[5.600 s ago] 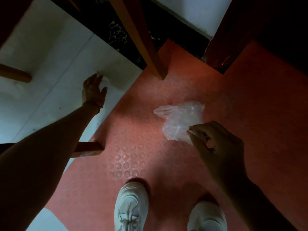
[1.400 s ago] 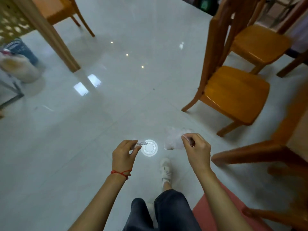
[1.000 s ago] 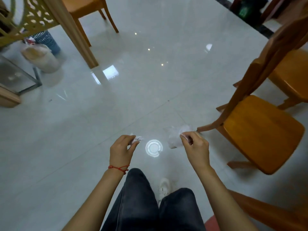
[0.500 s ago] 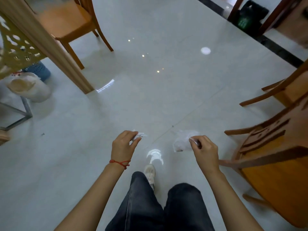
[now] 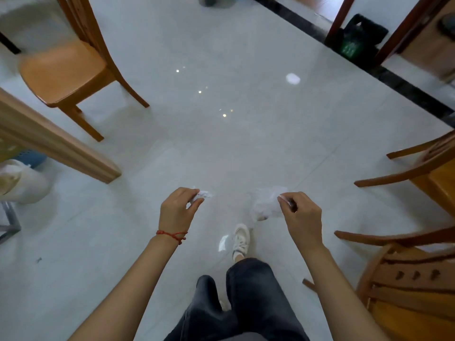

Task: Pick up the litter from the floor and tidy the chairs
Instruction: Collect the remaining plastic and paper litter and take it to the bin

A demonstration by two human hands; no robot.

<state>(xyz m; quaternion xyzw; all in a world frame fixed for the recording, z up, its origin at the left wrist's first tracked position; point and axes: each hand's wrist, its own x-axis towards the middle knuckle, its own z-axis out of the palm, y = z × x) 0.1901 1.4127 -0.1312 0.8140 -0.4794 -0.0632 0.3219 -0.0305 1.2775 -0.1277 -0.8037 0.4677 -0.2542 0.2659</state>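
My left hand (image 5: 177,210) pinches a small crumpled white scrap of paper (image 5: 203,193) between thumb and fingertips, held out in front of me. My right hand (image 5: 302,215) pinches a crumpled clear plastic bag (image 5: 264,203) that hangs from its fingers. Both hands are at waist height above the pale tiled floor. A wooden chair (image 5: 66,70) stands at the upper left. Two more wooden chairs are at the right edge, one (image 5: 433,173) further off and one (image 5: 408,279) close beside my right arm.
A wooden table leg (image 5: 56,146) slants in from the left. Behind it are a white bag (image 5: 22,180) and a blue basket (image 5: 32,158). A dark floor strip (image 5: 384,72) and a black bag (image 5: 354,40) by a doorway lie at the upper right.
I have picked the plastic bag off a red mat, stood up and walked out onto the pale floor. The view has turned, chairs sliding right, the left chair and table leg nearer.
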